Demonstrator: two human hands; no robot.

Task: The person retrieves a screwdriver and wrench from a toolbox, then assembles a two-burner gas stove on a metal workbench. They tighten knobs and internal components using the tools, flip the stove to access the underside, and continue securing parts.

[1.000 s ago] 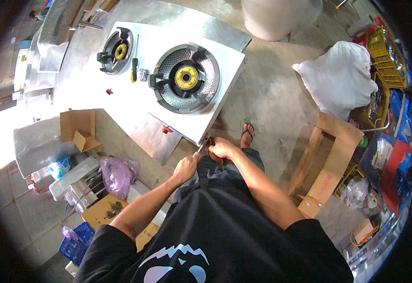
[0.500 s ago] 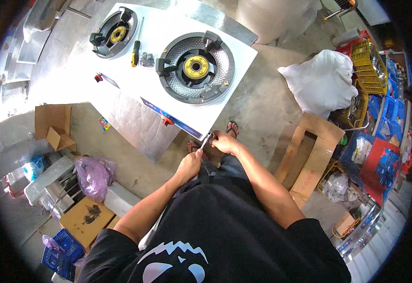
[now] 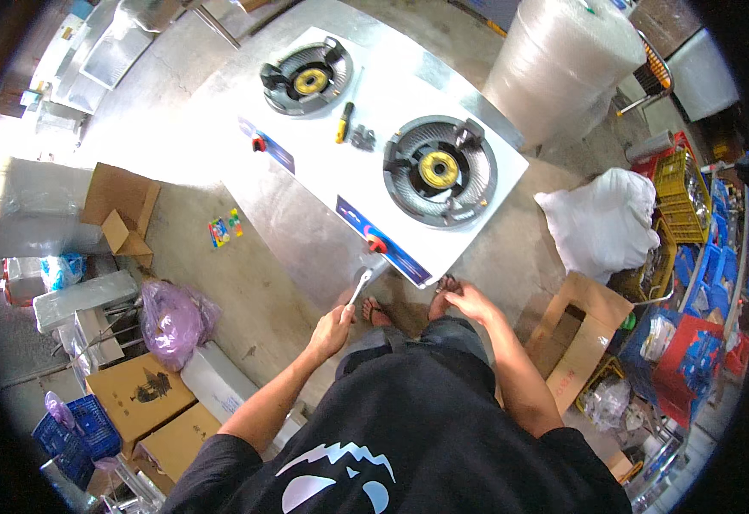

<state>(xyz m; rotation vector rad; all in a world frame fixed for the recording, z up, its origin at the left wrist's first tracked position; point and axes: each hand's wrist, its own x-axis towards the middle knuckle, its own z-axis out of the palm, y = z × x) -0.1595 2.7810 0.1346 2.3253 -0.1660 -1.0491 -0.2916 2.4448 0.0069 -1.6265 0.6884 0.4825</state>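
A silver wrench [image 3: 359, 286] is gripped by its handle in my left hand [image 3: 330, 332], its head pointing up toward the stove's front edge. My right hand [image 3: 471, 303] is beside the near right corner of a white two-burner gas stove [image 3: 452, 248]; its fingertips are pinched together, and what they hold, if anything, is too small to make out. Red knobs sit on the stove's blue front panels [image 3: 400, 257]. The stove carries a large burner [image 3: 440, 170] and a smaller one [image 3: 309, 80]. Between them lie a yellow-and-black screwdriver [image 3: 344, 122] and small dark parts [image 3: 362, 137].
Bubble wrap [image 3: 567, 60] stands behind the stove. To the right are a white sack [image 3: 602, 218], an opened carton [image 3: 576, 343] and yellow crates [image 3: 681, 193]. Cartons [image 3: 143, 390], a purple plastic bag [image 3: 173, 325] and blue baskets [image 3: 92, 428] stand at left.
The wrench, in my left hand, has come away from the stove's corner to the left. My right hand has parted from it to the right. The whole view has shifted.
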